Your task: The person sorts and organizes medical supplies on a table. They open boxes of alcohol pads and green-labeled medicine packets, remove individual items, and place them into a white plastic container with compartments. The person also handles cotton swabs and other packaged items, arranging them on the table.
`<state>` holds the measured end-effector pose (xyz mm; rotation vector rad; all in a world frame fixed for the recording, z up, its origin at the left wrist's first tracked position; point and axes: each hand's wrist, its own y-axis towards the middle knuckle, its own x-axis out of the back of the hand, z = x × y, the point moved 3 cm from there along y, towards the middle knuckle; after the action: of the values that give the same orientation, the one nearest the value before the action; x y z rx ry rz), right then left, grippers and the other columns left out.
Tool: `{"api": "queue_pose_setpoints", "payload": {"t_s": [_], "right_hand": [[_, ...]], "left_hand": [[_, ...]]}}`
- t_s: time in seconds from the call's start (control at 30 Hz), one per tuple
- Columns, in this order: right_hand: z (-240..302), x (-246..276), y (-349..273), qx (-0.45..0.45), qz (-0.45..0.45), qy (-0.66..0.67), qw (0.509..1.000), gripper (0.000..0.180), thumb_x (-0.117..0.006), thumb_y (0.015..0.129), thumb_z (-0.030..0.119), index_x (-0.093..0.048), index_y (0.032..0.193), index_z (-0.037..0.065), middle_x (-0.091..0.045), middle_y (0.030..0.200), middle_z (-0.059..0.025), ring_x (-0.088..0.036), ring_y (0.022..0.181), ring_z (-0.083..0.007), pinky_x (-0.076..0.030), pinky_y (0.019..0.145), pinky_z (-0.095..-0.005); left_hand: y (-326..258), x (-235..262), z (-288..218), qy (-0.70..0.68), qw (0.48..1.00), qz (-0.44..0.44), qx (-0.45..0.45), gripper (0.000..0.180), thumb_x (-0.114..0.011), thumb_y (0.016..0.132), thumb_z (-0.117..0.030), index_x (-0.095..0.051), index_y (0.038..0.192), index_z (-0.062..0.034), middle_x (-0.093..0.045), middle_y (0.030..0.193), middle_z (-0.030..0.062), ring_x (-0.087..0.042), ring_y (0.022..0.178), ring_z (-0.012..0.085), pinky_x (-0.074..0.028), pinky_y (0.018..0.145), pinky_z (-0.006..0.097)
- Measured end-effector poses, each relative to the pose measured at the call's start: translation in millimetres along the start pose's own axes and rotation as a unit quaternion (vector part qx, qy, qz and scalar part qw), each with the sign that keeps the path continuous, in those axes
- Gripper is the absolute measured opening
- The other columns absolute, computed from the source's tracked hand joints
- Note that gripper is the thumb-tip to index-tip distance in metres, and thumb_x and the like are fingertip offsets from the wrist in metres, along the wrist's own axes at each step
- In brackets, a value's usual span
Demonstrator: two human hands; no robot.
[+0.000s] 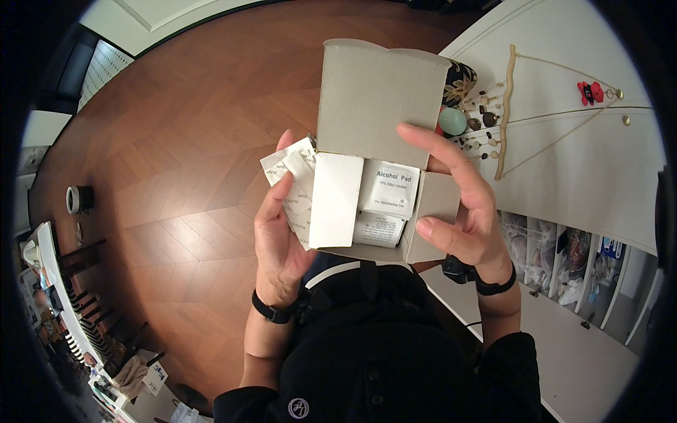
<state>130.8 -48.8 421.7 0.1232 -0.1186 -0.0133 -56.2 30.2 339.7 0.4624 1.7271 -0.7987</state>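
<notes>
In front of my body I hold up a small cardboard box [334,201] with its grey lid [381,95] raised. White square alcohol pad sachets [390,189] lie inside, one on top of another. My right hand [469,204] grips the box's right side, thumb on the side flap and index finger against the lid. My left hand [278,233] is closed on white printed paper packets [296,185], pinched between thumb and fingers against the box's left side. The fingers behind the packets are mostly hidden.
To the right is a white cabinet [564,162] with a hanging wooden stick [506,113] and stone strings. Below it, an open compartment holds bagged items [546,247]. At left stands a cluttered white table [63,303]. Brown wooden floor [190,141] lies beneath.
</notes>
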Motion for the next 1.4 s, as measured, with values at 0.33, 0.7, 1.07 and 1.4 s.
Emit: {"api": "queue_pose_setpoints", "payload": {"t_s": [0.33,0.7,1.07,1.4], "right_hand": [[7.0,21.1,-20.1,-0.044,-0.187,0.044,0.980,0.094,-0.067,0.068,0.024,-0.034,0.150,-0.008,-0.053,0.138,-0.0217,-0.053,0.126,-0.0259,-0.038,0.108,-0.0363],[6.5,27.6,-22.1,-0.009,-0.245,0.081,0.966,0.102,-0.066,0.066,0.026,-0.026,0.152,-0.010,-0.047,0.141,-0.0314,-0.051,0.130,-0.0344,-0.036,0.112,-0.0407],[2.5,27.1,-27.8,-0.022,-0.216,0.148,0.965,0.103,-0.066,0.065,0.022,-0.023,0.153,-0.009,-0.048,0.141,-0.0309,-0.051,0.131,-0.0347,-0.037,0.112,-0.0414],[-7.4,-25.9,-30.4,-0.108,-0.042,0.250,0.961,0.085,-0.068,0.072,0.012,-0.036,0.150,-0.002,-0.054,0.137,-0.0184,-0.052,0.129,-0.0261,-0.036,0.111,-0.0382]], "left_hand": [[-1.5,-14.3,-0.7,-0.069,0.982,0.156,0.075,0.061,-0.029,0.105,-0.049,-0.029,0.156,-0.0135,-0.055,0.122,0.0313,-0.064,0.098,0.0386,-0.057,0.082,0.045],[-13.1,-26.8,-6.5,-0.044,0.943,0.193,0.267,0.061,-0.027,0.105,-0.038,-0.026,0.155,-0.0025,-0.061,0.101,0.0317,-0.063,0.061,0.0285,-0.054,0.049,0.034],[-3.1,-22.3,-3.3,-0.038,0.974,0.128,0.185,0.051,-0.023,0.107,-0.035,-0.033,0.150,-0.0088,-0.060,0.104,0.0313,-0.064,0.070,0.0331,-0.057,0.060,0.039],[22.9,-4.8,-4.8,-0.125,0.989,0.012,0.081,0.046,-0.030,0.107,-0.034,-0.045,0.144,-0.0110,-0.059,0.132,0.0156,-0.062,0.109,0.0316,-0.053,0.095,0.044]]}}
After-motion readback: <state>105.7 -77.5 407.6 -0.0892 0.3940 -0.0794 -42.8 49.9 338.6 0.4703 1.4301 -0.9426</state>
